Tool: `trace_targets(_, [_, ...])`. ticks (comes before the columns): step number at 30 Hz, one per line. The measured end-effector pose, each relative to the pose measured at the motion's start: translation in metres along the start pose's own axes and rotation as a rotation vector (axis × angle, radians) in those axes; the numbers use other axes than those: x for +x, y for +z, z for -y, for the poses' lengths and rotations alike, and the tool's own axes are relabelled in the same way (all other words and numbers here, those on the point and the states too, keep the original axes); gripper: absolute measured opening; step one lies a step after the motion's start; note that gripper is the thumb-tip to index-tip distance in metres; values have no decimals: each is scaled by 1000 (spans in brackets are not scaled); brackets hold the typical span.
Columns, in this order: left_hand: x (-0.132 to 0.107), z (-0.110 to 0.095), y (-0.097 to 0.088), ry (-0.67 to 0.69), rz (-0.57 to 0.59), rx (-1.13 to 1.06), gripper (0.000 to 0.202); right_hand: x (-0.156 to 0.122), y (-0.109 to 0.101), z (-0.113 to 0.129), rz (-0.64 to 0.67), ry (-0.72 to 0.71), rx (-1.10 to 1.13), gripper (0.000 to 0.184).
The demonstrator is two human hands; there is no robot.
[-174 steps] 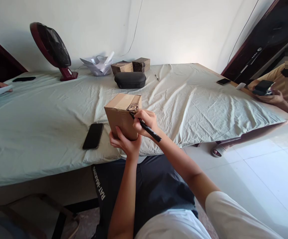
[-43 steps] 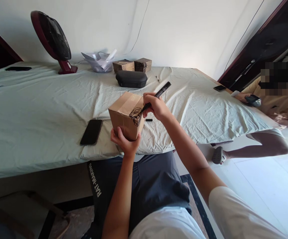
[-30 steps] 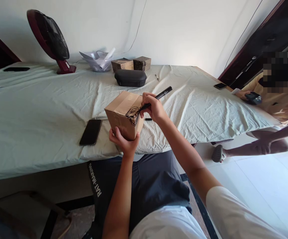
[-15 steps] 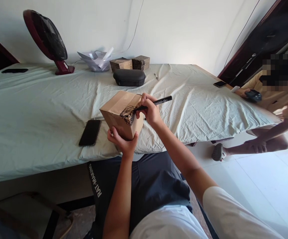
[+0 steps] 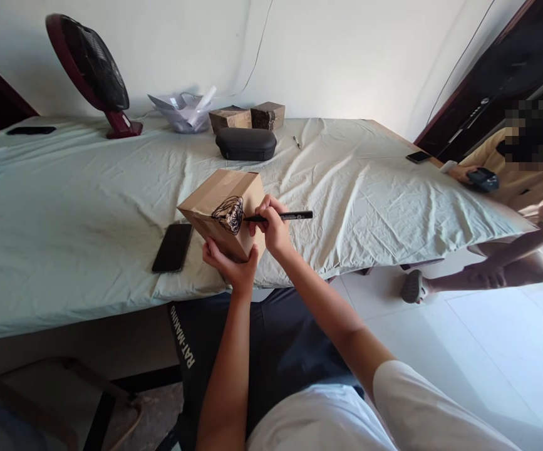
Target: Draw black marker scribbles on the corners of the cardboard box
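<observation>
A brown cardboard box (image 5: pixel 227 182) is tilted near the table's front edge, with looping black scribbles around its near corner. My left hand (image 5: pixel 232 263) grips it from below, thumb on one side and fingers on the other. Pinched in my right hand (image 5: pixel 274 227) is a black marker pen (image 5: pixel 297 215), its tip at the scribbled corner. A dark smartphone (image 5: pixel 172 248) lies flat just left of the box.
Behind the box are a black zip case (image 5: pixel 245 145), two scribbled boxes (image 5: pixel 268 115), a clear plastic bin (image 5: pixel 184 116) and a dark red fan (image 5: pixel 87 66). At the right, a person (image 5: pixel 534 188) sits holding a dark object (image 5: pixel 482 180).
The box has turned and shifted slightly left in my left hand. My right hand moved left and down with the marker, which now lies closer to level. The scribble looks fuller.
</observation>
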State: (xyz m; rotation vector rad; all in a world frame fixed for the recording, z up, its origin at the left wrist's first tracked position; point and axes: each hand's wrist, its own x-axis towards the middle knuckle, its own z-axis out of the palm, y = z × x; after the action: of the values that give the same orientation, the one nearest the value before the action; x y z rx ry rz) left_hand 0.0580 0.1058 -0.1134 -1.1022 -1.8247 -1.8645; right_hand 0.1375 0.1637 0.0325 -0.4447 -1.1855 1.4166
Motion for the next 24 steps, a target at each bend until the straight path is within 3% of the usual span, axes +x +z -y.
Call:
trace_targets(8, [0,-2,0,-17,16,-18,118,-3,0,-10,-40,-86,111,23])
trace_targets(24, [-1,0,2,-72,29,-2,121,-19,8,-13,-111,-68,91,32])
